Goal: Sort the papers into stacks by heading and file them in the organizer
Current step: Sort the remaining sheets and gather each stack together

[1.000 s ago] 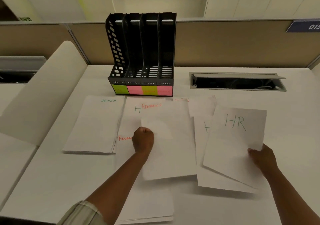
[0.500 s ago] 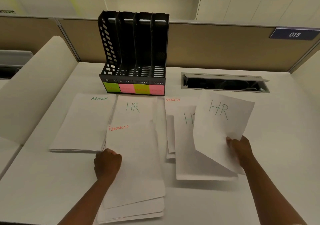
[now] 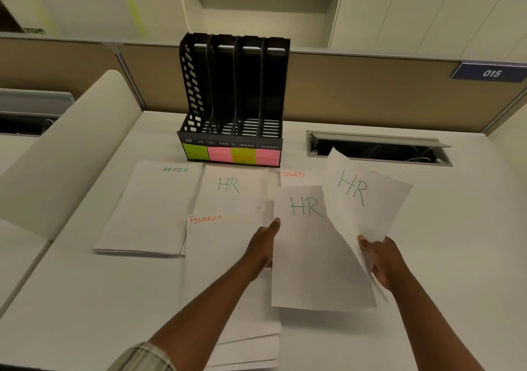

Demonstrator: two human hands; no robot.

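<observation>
A black four-slot organizer (image 3: 233,85) with green and pink labels stands at the back of the white desk (image 3: 85,299). In front of it lie an ADMIN stack (image 3: 148,213), an HR sheet (image 3: 228,196), a FINANCE stack (image 3: 222,256) and a SPORTS sheet (image 3: 296,178). My left hand (image 3: 262,245) grips the left edge of another HR sheet (image 3: 313,256), thumb on top, fingers hidden beneath. My right hand (image 3: 382,259) holds a third HR sheet (image 3: 362,199) by its lower corner, raised and tilted above the desk.
A cable opening with a raised lid (image 3: 376,149) is set in the desk at the back right. A tan partition (image 3: 370,91) with a blue 015 sign (image 3: 490,72) runs behind. A white divider (image 3: 57,156) slopes along the left side.
My left hand has let go of the FINANCE stack and moved right to the edge of the middle HR sheet. The right hand has kept its HR sheet raised.
</observation>
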